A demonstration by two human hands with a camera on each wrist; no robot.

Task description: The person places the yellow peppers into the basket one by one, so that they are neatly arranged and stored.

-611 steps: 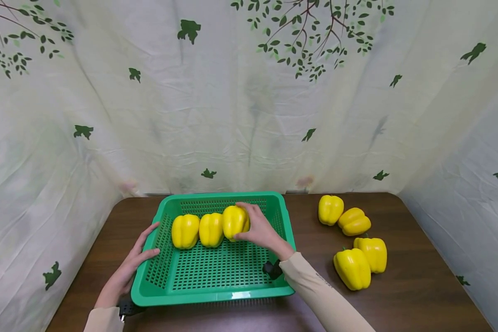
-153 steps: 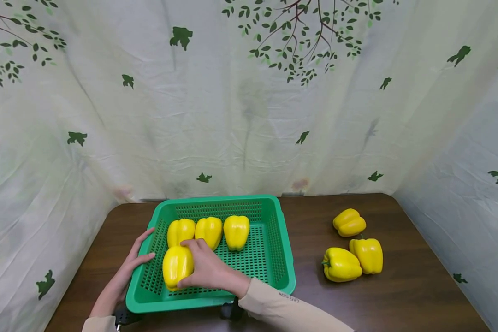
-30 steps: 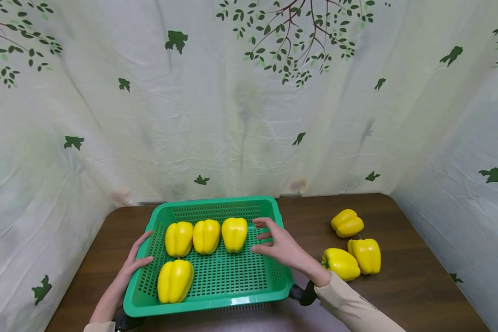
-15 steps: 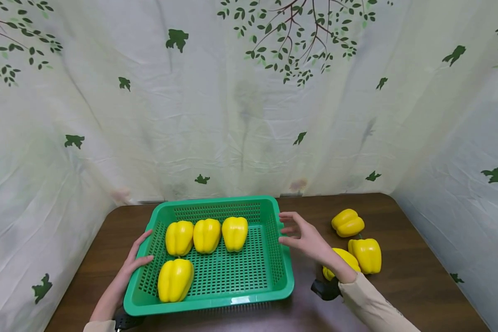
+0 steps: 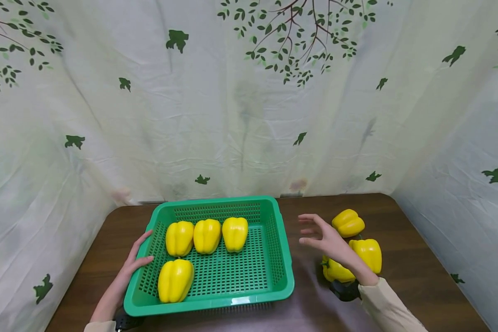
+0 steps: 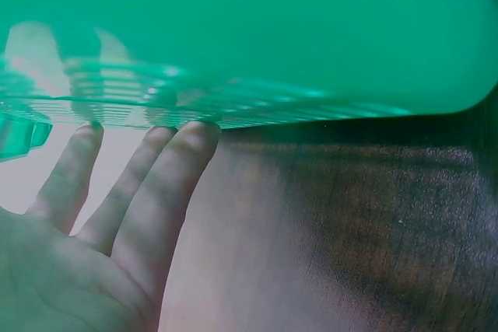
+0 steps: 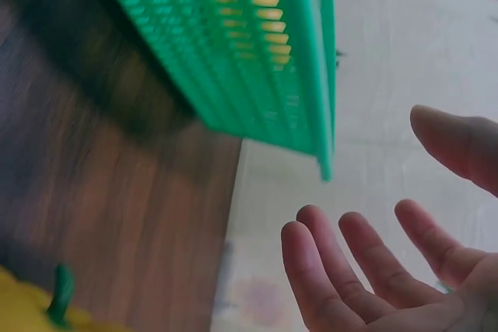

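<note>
A green perforated basket (image 5: 232,302) holds yellow bell peppers: three in a row at the back, including the rightmost pepper (image 5: 234,234), and one larger pepper (image 5: 175,281) at the front left. My left hand (image 5: 129,267) rests against the basket's left side; in the left wrist view its straight fingers (image 6: 159,200) touch the slotted wall. To the right of the basket, my right hand (image 5: 325,237) hovers with nothing in it, fingers spread and slightly bent, thumb apart. Beneath its wrist lies a yellow pepper (image 5: 336,271), partly covered. Its green stem (image 7: 61,295) shows in the right wrist view.
Two more yellow peppers lie right of my right hand, one farther back (image 5: 348,223) and one nearer (image 5: 367,255). All stand on a dark brown wooden table (image 5: 419,286). A pale curtain (image 5: 249,115) with leaf prints hangs behind and at both sides.
Since five seconds ago, my right hand has let go of the front-left pepper and moved right, out over the basket's rim, towards the loose peppers. My left hand stays at the basket's side.
</note>
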